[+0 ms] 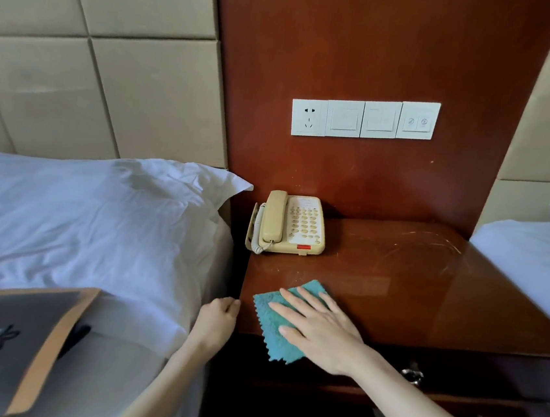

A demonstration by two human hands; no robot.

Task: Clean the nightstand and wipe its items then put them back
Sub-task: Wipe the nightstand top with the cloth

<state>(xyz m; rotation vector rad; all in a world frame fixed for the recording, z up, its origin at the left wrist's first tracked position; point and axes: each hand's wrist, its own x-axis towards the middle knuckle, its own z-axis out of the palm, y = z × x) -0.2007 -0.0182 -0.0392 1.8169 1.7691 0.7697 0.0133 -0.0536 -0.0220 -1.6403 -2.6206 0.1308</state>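
Two hands are in front, close to the near edge of the brown counter. Nearest of all, at the bottom left, a flat grey and orange paper bag lies on the white bed. The left hand is just beside the counter's front left corner, between the bed and the counter. Its fingers are curled up, and I cannot tell if they hold the edge or only touch it. The right hand lies flat on a blue-green cloth, with its fingers straight and spread out. It presses down on the cloth and does not grab it. The cloth lies under that hand at the front left of the counter, and one corner hangs a little over the front edge. Its zigzag edges stick out to the left of the fingers. A shiny metal handle shows on the dark front below the counter. Farther back, at the back left of the counter, sits a yellowish phone, well apart from the cloth. Its handset rests in place on its left side. A white pillow lies on the bed, and its corner reaches near the phone. Above, on the red-brown wood wall panel, is a row of white switches.
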